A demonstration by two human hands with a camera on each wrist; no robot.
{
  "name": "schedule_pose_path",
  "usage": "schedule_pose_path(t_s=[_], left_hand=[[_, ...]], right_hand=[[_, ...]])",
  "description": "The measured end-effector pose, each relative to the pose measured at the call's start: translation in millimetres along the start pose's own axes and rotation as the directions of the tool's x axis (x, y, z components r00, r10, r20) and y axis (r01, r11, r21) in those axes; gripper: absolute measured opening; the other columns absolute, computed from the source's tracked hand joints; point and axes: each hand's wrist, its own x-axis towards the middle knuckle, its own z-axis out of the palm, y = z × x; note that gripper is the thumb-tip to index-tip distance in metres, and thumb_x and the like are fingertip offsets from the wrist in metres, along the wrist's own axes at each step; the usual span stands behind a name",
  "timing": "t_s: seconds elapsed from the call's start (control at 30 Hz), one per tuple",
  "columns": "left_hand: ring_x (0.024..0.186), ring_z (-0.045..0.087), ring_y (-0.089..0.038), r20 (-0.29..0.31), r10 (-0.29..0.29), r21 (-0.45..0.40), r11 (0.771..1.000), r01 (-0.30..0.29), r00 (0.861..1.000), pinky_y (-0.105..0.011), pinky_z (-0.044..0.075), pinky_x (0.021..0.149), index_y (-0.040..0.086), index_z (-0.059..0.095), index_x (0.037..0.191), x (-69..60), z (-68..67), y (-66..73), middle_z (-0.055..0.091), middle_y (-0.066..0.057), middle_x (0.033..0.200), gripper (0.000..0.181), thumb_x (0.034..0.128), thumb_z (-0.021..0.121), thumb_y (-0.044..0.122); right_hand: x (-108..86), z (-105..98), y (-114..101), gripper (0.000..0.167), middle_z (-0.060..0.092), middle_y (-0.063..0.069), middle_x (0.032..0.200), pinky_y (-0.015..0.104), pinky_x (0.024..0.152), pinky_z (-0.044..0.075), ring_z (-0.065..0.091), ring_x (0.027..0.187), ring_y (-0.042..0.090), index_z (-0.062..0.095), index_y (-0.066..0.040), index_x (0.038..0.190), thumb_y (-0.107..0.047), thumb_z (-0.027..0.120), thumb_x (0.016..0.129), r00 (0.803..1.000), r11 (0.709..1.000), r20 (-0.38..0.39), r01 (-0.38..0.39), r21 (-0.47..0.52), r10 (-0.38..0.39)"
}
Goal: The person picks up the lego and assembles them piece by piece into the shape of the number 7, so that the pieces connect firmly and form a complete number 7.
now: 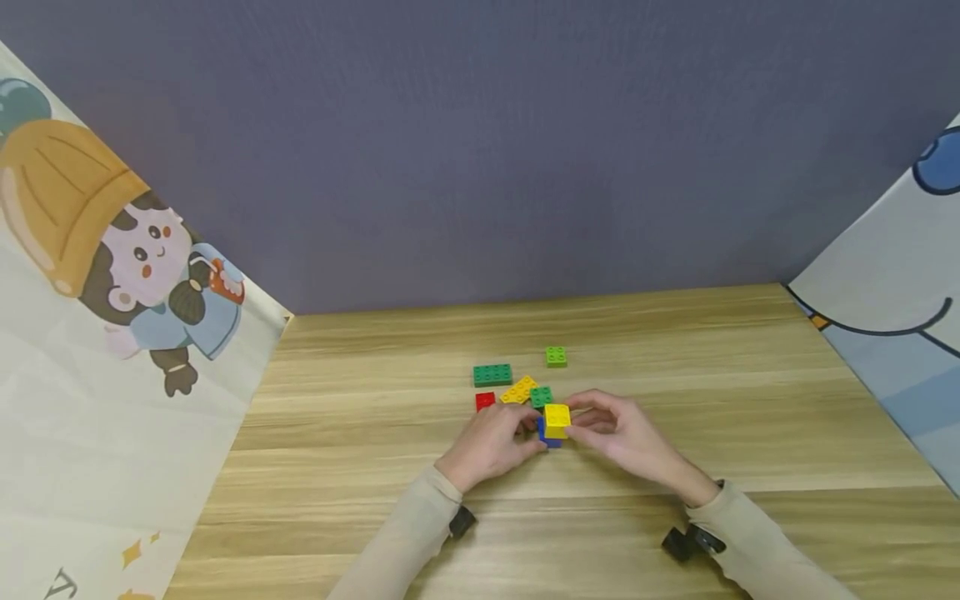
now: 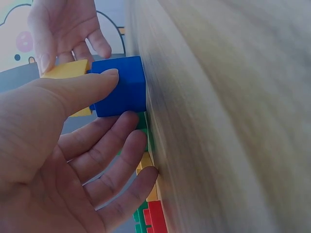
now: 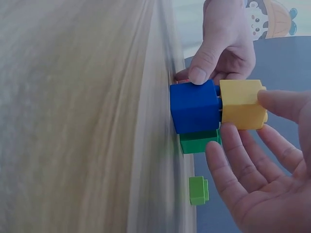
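My left hand [image 1: 491, 442] holds a blue block [image 2: 121, 87] between thumb and fingers; the block stands on the wooden table. My right hand [image 1: 615, 433] pinches a square yellow block [image 3: 241, 104] directly over the blue one. In the right wrist view the blue studs show in a narrow gap between the two, so the yellow block does not sit fully down. Just behind them is a small green block [image 1: 541, 397]. A red block [image 1: 486, 401], partly covered by my left hand in the head view, lies near its fingers.
A longer yellow brick [image 1: 519, 390] lies at an angle beside the small green block. Behind it is a long dark green brick [image 1: 492, 375]. Farther back sits a light green block [image 1: 556, 357]. A grey-blue wall [image 1: 480, 167] rises at the table's [image 1: 360, 375] far edge.
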Motion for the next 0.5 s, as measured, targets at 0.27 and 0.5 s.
schedule_pose_path(t_s=[0.27, 0.5], left_hand=[[0.1, 0.071, -0.009, 0.005, 0.007, -0.001, 1.0, -0.007, 1.0, -0.028, 0.059, 0.089, 0.012, 0.076, 0.127, 0.0, -0.2, 0.0, 0.079, 0.002, 0.112, 0.037, 0.0977, 0.08, 0.035], [0.1, 0.068, -0.008, 0.009, -0.003, -0.014, 1.0, 0.003, 1.0, -0.024, 0.057, 0.084, 0.015, 0.071, 0.133, -2.2, -3.1, -0.9, 0.076, 0.003, 0.118, 0.044, 0.0978, 0.078, 0.04]], right_hand=[[2.7, 2.8, 3.1, 0.037, 0.074, 0.011, 0.123, 0.025, 0.088, 0.062, 0.074, 0.096, 0.014, 0.069, -0.009, 0.131, -0.015, 0.079, 0.096, 1.0, 1.0, -0.007, 0.01, -0.025, -0.01], [3.5, 3.5, 2.7, 0.035, 0.074, 0.004, 0.1, 0.025, 0.071, 0.06, 0.067, 0.078, 0.009, 0.071, -0.012, 0.128, -0.015, 0.081, 0.095, 0.998, 0.995, -0.02, 0.051, -0.091, -0.053]])
